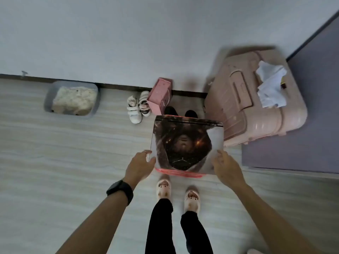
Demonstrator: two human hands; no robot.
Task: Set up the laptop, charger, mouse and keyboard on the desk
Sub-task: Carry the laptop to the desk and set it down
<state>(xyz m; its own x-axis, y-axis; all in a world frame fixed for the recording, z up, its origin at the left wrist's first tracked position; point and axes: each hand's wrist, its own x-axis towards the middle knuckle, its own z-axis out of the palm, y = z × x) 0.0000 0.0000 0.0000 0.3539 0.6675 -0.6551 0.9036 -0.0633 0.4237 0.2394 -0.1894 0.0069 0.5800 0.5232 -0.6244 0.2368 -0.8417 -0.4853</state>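
Suitcase [256, 114], shoes [138, 109], box [161, 97] beyond laptop [185, 145]

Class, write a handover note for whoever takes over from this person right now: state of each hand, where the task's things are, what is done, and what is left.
The left hand holds the near left corner of the closed laptop.
The right hand holds its near right corner.
The laptop is carried flat above the floor, beside the pink suitcase.
Desk, charger, mouse and keyboard are not in view.
Done: laptop in hand.
Left: set it on the desk, then the charger, mouse and keyboard.
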